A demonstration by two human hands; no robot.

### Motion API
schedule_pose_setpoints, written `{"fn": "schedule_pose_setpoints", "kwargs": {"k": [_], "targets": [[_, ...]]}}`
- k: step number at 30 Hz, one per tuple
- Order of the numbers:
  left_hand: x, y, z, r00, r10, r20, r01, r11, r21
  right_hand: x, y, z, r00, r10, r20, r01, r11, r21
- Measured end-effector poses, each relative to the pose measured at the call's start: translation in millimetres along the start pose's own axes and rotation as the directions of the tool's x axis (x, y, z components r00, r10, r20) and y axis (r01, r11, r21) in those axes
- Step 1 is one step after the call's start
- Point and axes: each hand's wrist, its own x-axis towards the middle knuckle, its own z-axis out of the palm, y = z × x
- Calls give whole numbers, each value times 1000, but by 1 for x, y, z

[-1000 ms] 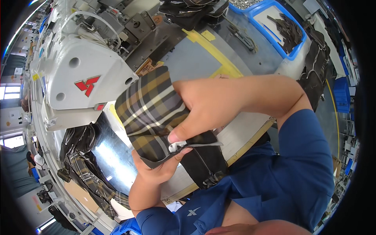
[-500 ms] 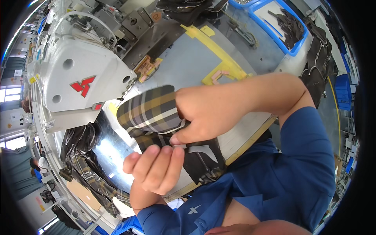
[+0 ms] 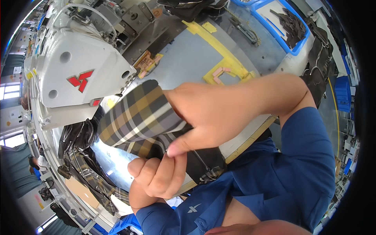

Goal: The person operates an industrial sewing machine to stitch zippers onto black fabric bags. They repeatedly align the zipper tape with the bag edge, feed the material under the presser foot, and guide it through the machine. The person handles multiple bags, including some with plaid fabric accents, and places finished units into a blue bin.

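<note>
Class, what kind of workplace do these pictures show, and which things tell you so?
Probably a garment sewing workshop: a white industrial sewing machine, plaid fabric held in both hands, and more plaid pieces piled beside the metal worktable.

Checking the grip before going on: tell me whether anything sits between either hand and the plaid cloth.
Nothing visible does. The right hand already grips the plaid cloth, thumb pressed on its lower edge; the left hand touches it from underneath, by the right thumb.

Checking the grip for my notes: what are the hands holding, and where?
The right hand pinches the plaid fabric piece at its near end; the left hand touches its underside there.
</note>
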Motion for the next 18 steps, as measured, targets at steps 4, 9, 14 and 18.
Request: {"fn": "schedule_pose_setpoints", "kwargs": {"k": [4, 9, 14, 18], "targets": [[2, -2, 10, 995, 63, -76, -55, 993, 105, 0, -15, -7, 985, 149, 89, -135, 981, -141], [2, 5, 6, 997, -65, -29, 64, 998, -6, 1, -13, -8, 977, 175, 122, -165, 982, -90], [4, 5, 7, 999, -44, -21, 44, 999, 0, 3, -14, -10, 979, 144, 143, -137, 989, -63], [5, 1, 9, 999, 26, -45, -25, 999, 23, 3, -13, -10, 983, 97, 157, -68, 982, -178]]}}
